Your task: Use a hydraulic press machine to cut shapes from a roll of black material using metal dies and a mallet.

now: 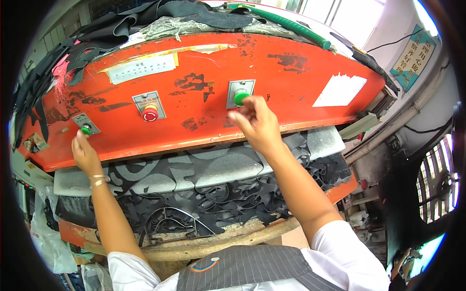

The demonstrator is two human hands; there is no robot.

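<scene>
Pinstriped apron [242, 266]. My left hand [86, 155], curled, closure unclear, at left green button [86, 130]; right hand [262, 127], half-spread, at right green button [241, 99]. Probable step: pressing; wants simultaneous push.

Bed [75, 234]: orange, worn. Far side, wht pad [330, 143] w/ blk cut-out sheet [199, 175] flat on it. Near side, tangled heap of blk offcuts [228, 199]; bent metal frame [196, 220] at heap's near edge, L of ctr. Red machine [208, 58] top: dk sheet scraps [114, 34] L, grn tube [284, 22] R.
</scene>
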